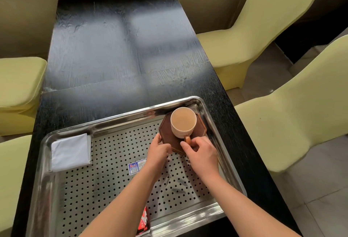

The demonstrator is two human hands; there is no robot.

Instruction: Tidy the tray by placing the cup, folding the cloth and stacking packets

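Note:
A perforated steel tray (105, 182) lies on a black table. In its far right corner a pale cup (183, 122) of milky drink stands on a dark brown octagonal saucer (165, 129). My right hand (202, 153) pinches the cup's brown handle (188, 139). My left hand (158, 151) grips the saucer's near left edge. A folded white cloth (70, 152) rests in the tray's far left corner. A red packet (144, 220) pokes out under my left forearm at the tray's near edge, mostly hidden.
The black table (116, 48) stretches away beyond the tray. Yellow-covered chairs stand on the right (263, 29) and on the left (18, 86). A blue and white sticker (135, 166) sits on the tray floor beside my left wrist.

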